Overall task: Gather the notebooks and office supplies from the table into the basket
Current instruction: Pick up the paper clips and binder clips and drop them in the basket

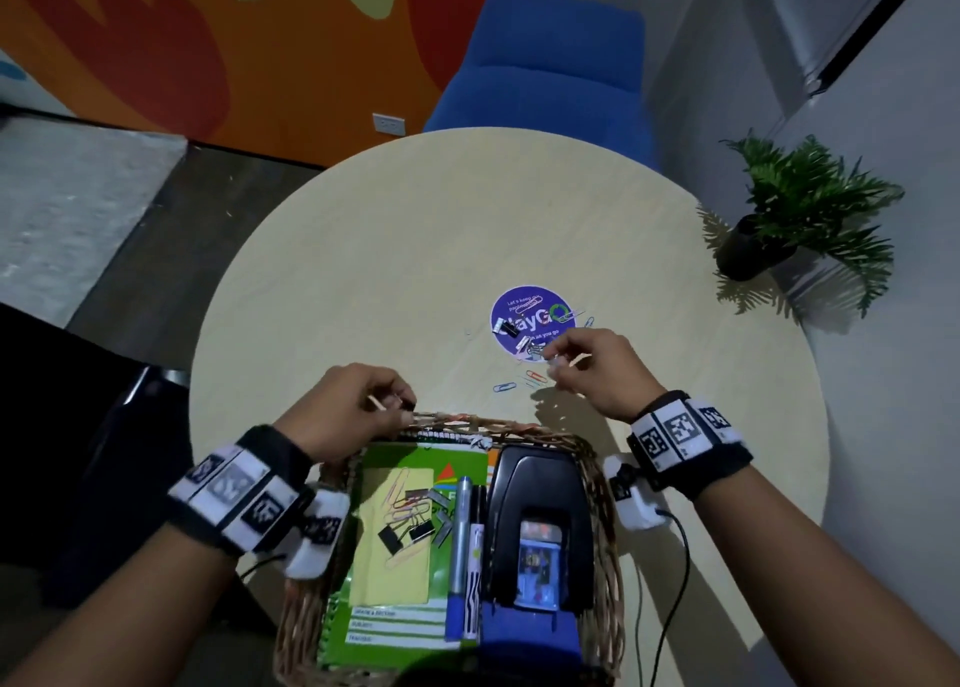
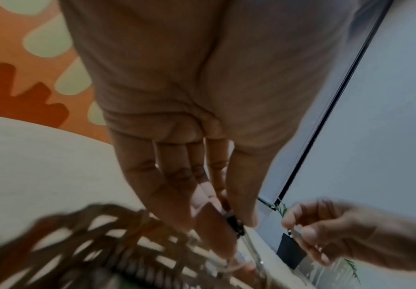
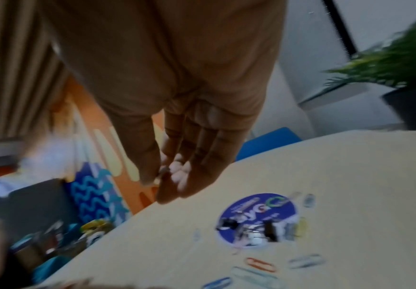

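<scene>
A wicker basket (image 1: 597, 478) at the table's near edge holds a green notebook (image 1: 405, 619), a yellow pad, markers (image 1: 460, 546), a black hole punch (image 1: 540, 504) and several clips. My left hand (image 1: 402, 406) hovers at the basket's far rim (image 2: 90, 244) and pinches a small black binder clip (image 2: 235, 224). My right hand (image 1: 553, 361) is above the table beside the purple sticker (image 1: 530, 323), fingertips (image 3: 163, 174) pinching a small clip. Loose paper clips (image 1: 519, 380) lie between the hands. Black binder clips (image 1: 506, 328) sit on the sticker.
The round beige table (image 1: 415, 245) has a blue chair (image 1: 545, 63) behind it and a potted plant (image 1: 795, 219) at its right edge. A black cable (image 1: 675, 582) runs from my right wrist across the table's near right.
</scene>
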Motion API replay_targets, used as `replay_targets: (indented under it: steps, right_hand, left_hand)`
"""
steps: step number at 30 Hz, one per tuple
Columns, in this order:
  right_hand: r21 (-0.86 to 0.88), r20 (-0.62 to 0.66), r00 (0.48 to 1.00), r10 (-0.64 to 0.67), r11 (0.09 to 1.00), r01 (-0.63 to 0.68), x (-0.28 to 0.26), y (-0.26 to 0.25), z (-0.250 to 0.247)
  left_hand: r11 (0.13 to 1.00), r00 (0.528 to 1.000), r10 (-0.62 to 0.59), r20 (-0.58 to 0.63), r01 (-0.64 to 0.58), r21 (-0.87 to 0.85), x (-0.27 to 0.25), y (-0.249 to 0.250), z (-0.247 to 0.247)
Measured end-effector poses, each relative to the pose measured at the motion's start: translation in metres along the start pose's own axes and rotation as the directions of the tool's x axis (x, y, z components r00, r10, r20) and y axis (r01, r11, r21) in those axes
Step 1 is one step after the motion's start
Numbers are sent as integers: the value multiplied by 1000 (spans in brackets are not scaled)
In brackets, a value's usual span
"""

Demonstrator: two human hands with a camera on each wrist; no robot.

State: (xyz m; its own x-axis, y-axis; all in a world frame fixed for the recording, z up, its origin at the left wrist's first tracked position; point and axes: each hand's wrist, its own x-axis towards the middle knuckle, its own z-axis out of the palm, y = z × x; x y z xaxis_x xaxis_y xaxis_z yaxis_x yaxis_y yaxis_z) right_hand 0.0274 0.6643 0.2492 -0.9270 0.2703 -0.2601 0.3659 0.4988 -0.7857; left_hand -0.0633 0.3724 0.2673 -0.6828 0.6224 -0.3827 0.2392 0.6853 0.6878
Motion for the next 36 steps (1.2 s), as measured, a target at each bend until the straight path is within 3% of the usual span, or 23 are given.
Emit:
replay_targets:
  steps: [4, 7, 10, 16, 19, 22, 24, 29, 33, 36]
  right_hand:
    - [-164, 261, 962, -84, 978, 130, -26, -47, 32]
    - [-291, 419, 900, -124, 920, 262, -45, -72, 58]
    - [-373, 483, 868, -116, 870, 324, -59, -86, 83]
    - [-430, 582, 806, -104, 802, 414, -75, -93, 108]
    - [-462, 515, 851, -101, 803, 375, -67, -93, 88]
    - [-446, 306, 949, -80, 868, 217, -41, -81, 49]
    - [-455, 160, 987, -33, 884, 104, -20, -62, 22]
    - [-584, 23, 991, 133, 806, -95, 29, -7, 0]
    - [-623, 18, 993, 117, 778, -81, 52, 17, 13]
    - [-646, 17, 996, 84, 762, -54, 62, 30, 22]
  left_hand:
    - [998, 999, -47, -11, 46, -52, -31, -17, 24]
    - [998, 995, -69, 68, 69, 11, -41, -22, 41]
    - [990, 993, -86, 77, 77, 118, -47, -26, 41]
    - [992, 994, -17, -112, 31, 126, -35, -12, 5]
    - [983, 991, 11, -135, 14, 184, -10, 6, -13]
    - [958, 985, 84, -150, -38, 285, 28, 27, -19]
    - [932, 981, 133, -140, -77, 353, 61, 41, -15]
    - [854, 985, 171, -2, -147, 500, 139, 65, 20]
    - [803, 977, 159, 141, -211, 557, 183, 70, 49]
    - [780, 972, 167, 167, -234, 580, 204, 71, 60]
